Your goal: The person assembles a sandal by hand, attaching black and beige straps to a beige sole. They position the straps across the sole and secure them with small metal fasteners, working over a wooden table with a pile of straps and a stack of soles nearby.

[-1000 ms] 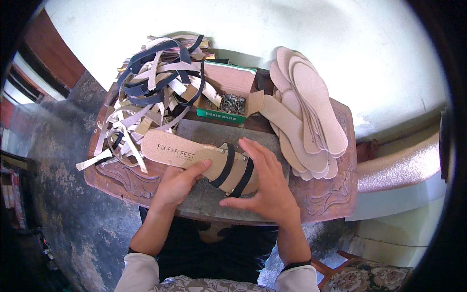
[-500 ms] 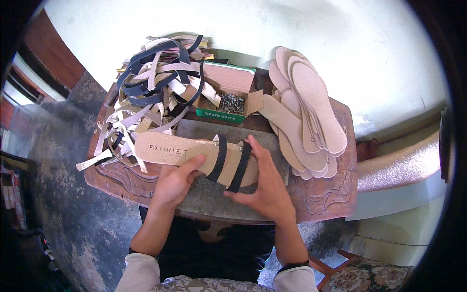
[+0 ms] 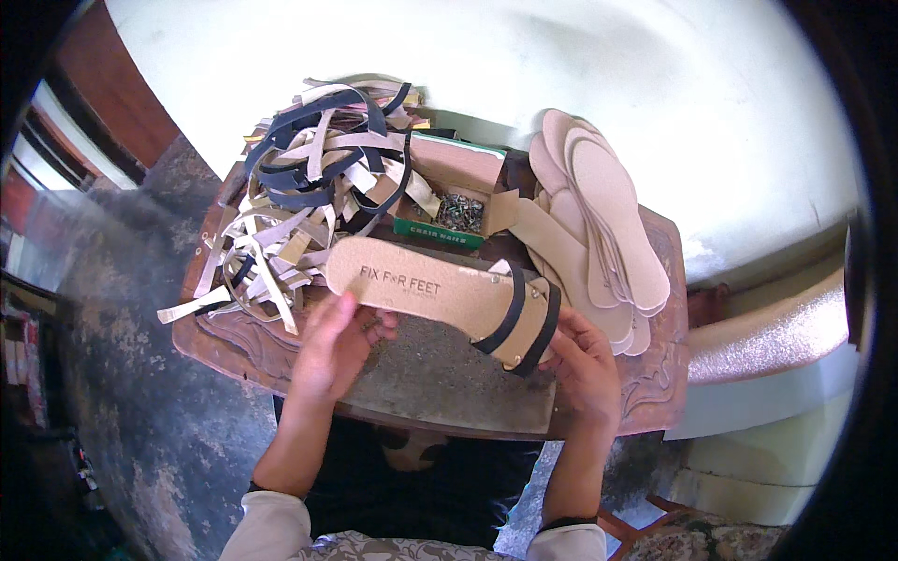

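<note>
A tan sandal sole [image 3: 393, 285] with printing near its heel is held above the table, its heel to the left. Two black straps [image 3: 541, 332] cross its front part, with small metal nail heads along the sole's edge. My right hand [image 3: 585, 360] grips the toe end, thumb and fingers around it just past the outer strap. At the heel end is my left hand [image 3: 332, 346], its thumb tip at the sole's lower edge and its fingers apart, loosely curled. Whether that hand touches the sole is hard to make out.
On the carved wooden table [image 3: 243, 351], a grey slab [image 3: 449, 383] lies beneath the sole. A heap of black and pale straps [image 3: 309, 178] is at the left. Behind stands an open green box [image 3: 435, 232] of metal nails [image 3: 460, 213]. Tan soles [image 3: 608, 206] are stacked at the right.
The sandal sole has moved to the right, toe end lower. My left hand has loosened from its middle and is now at the heel; my right hand has moved right with the toe end.
</note>
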A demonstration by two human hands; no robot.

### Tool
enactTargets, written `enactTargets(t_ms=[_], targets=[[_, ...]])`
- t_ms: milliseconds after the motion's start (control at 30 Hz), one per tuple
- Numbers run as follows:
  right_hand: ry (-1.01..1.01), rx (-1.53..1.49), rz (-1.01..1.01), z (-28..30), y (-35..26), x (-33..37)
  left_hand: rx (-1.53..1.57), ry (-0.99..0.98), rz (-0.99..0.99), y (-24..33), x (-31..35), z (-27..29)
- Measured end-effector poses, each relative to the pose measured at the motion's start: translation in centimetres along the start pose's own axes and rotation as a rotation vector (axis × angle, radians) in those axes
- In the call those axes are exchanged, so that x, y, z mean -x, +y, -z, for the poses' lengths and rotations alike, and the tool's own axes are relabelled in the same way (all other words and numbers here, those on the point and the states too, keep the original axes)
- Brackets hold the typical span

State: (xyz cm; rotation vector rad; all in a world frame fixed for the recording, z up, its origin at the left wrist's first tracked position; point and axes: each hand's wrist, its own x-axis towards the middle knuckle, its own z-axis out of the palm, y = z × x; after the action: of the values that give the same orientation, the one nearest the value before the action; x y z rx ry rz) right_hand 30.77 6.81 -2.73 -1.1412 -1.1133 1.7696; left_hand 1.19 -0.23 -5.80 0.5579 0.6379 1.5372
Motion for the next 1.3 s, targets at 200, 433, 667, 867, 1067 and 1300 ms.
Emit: enactTargets(t_ms=[200, 433, 667, 867, 1067, 1300], targets=[[-0.037, 0.041, 0.001, 1.1, 0.7, 0.0, -0.066, 0.183, -0.064, 1.6, 0.5, -0.6], [0.074, 0.226, 0.028, 0.0, 0.4, -1.0, -0.416, 0.254, 0.051, 1.7, 1.4, 1.5], [0.171, 0.535, 0.051, -0.2, 1.0, -0.6, -0.770, 0.162, 0.201, 1.9, 2.3, 2.5], [0.221, 0.679, 0.014, -1.8, 0.3, -0.5, -0.871, 0.103, 0.250, 2.7, 2.6, 2.7], [0.212, 0.993, 0.220, -1.7, 1.2, -0.3, -0.840, 0.090, 0.225, 3.1, 3.3, 3.4], [0.282, 1.112, 0.399, -2.8, -0.4, 0.0, -0.915, 0.031, 0.123, 3.5, 4.1, 4.1]])
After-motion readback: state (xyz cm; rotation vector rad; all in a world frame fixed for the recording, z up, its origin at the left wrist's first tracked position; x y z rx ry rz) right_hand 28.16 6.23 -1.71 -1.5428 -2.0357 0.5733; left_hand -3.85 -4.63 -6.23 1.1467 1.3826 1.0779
